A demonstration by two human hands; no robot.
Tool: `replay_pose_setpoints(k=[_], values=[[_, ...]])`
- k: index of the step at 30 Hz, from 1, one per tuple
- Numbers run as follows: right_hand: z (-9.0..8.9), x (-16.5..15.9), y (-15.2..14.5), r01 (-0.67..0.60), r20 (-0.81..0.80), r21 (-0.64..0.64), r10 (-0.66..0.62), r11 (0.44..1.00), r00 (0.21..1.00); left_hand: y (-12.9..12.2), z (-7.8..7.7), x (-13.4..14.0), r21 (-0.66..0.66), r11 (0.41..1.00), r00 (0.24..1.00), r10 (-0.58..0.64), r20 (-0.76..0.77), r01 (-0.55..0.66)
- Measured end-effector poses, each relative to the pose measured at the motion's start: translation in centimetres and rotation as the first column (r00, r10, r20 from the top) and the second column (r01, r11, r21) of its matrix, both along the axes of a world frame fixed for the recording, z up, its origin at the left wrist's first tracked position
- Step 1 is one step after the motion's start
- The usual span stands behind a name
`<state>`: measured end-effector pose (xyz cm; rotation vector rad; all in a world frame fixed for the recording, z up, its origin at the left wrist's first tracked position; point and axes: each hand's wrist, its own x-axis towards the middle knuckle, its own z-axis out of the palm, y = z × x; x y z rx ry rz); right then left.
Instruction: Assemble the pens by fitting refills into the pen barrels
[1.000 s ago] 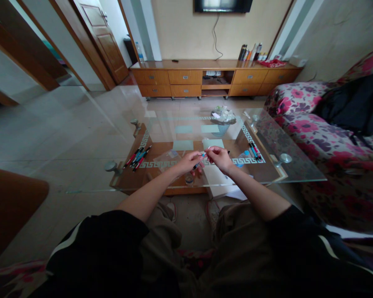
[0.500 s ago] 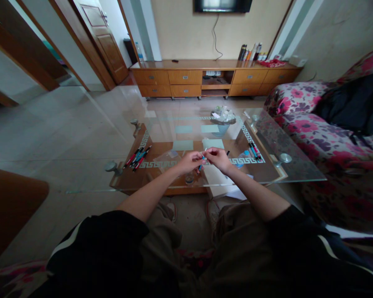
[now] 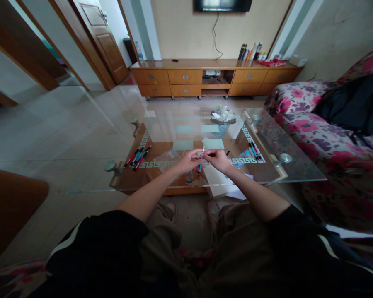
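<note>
Over the near edge of the glass table, my left hand (image 3: 189,160) and my right hand (image 3: 216,159) meet with their fingertips closed. Between them is a slim blue pen (image 3: 200,167), its dark lower end pointing down. A thin white piece (image 3: 204,149) sticks up above the fingers; whether it is part of the pen I cannot tell. The fingers hide the pen's middle. Several red, blue and black pens (image 3: 137,158) lie in a pile to the left, and a smaller group of pens (image 3: 255,151) lies to the right.
The glass table (image 3: 298,171) has a shelf beneath, with a blue-capped bottle (image 3: 245,154) seen near its right side. Beyond stand a waste basket (image 3: 221,129) and a wooden TV cabinet (image 3: 185,77). A flowered sofa (image 3: 301,124) with a black bag (image 3: 354,103) is at right.
My right fingers have shifted slightly down and left against my left fingertips. The pen's lower end now shows further below the hands and stands more upright.
</note>
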<state>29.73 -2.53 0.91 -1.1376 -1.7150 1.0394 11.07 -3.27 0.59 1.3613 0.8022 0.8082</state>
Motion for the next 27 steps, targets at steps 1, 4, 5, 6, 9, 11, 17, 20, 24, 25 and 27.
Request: replay_pose_setpoints(k=[1,4,5,6,9,11,17,20,24,25,27], values=[[0.2,0.1,0.0,-0.010,0.016,0.005,0.010,1.000,1.000,0.0,0.0,0.0,-0.002,1.000,1.000,0.003,0.001,-0.003],[0.8,0.9,0.5,0.005,0.070,0.010,-0.006,1.000,0.998,0.0,0.1,0.0,-0.001,0.999,0.999,0.033,-0.002,-0.033],[1.0,1.5,0.8,0.047,0.082,0.013,-0.048,0.999,0.995,0.0,0.1,-0.1,0.003,0.999,0.999,0.047,-0.001,-0.047],[1.2,2.2,1.2,0.128,0.079,0.031,-0.130,0.991,0.988,0.0,0.1,-0.1,0.009,0.998,0.998,0.062,0.002,-0.062],[1.2,4.8,2.1,0.402,0.080,0.116,-0.412,0.908,0.908,0.1,-0.1,-0.3,0.010,0.995,0.995,0.100,0.017,-0.100],[0.8,6.5,2.5,0.517,0.097,0.184,-0.538,0.836,0.837,0.2,-0.2,-0.5,-0.010,0.992,0.992,0.126,0.028,-0.126],[-1.2,9.1,2.8,0.546,0.248,0.269,-0.605,0.793,0.756,0.2,0.0,-0.4,-0.090,0.975,0.975,0.212,0.064,-0.206],[-1.8,9.5,3.1,0.523,0.328,0.306,-0.603,0.796,0.727,0.1,0.2,-0.4,-0.108,0.972,0.975,0.217,0.054,-0.210],[-2.1,9.3,3.3,0.430,0.397,0.367,-0.557,0.825,0.729,0.1,0.2,-0.5,-0.088,0.974,0.976,0.213,0.053,-0.208],[-2.1,9.2,3.3,0.401,0.412,0.381,-0.541,0.833,0.733,0.2,0.1,-0.5,-0.082,0.975,0.976,0.212,0.052,-0.207],[-2.1,9.0,3.3,0.348,0.436,0.399,-0.509,0.848,0.742,0.2,0.0,-0.5,-0.078,0.976,0.977,0.209,0.047,-0.205]])
